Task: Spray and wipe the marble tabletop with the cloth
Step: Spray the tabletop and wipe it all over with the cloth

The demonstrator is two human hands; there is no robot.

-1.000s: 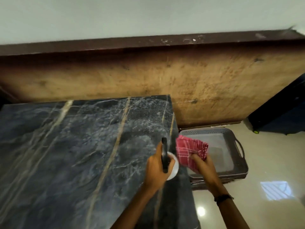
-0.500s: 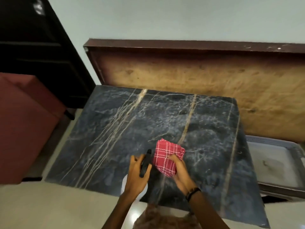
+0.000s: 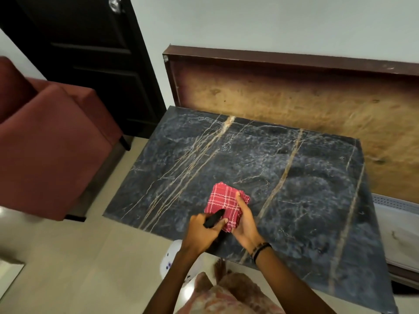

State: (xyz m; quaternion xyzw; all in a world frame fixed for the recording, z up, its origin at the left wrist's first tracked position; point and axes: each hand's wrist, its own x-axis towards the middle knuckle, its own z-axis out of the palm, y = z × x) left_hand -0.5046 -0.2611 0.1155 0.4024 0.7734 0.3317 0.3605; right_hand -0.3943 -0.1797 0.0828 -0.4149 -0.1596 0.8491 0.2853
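While the head camera looks down over the near edge of the marble tabletop [image 3: 283, 168], both hands meet above its front part. The right hand [image 3: 246, 225] is closed around a folded red checked cloth [image 3: 223, 203], thumb on top and fingers underneath, holding it just above the dark veined stone; whether the cloth touches the surface cannot be told. The left hand [image 3: 204, 233] is wrapped around a spray bottle [image 3: 179, 257], whose black nozzle [image 3: 214, 218] pokes out between the fingers and points at the cloth, its tip overlapping the cloth's lower edge. The bottle's white body hangs below the hand, off the table's front edge over the pale floor. A dark band [image 3: 260, 249] circles the right wrist. To the left stands a red upholstered chair [image 3: 52, 143], a dark door [image 3: 90, 53] behind it. A brown wooden board [image 3: 294, 96] leans against the wall beyond the table, and a grey tray [image 3: 399, 234] lies at the right.
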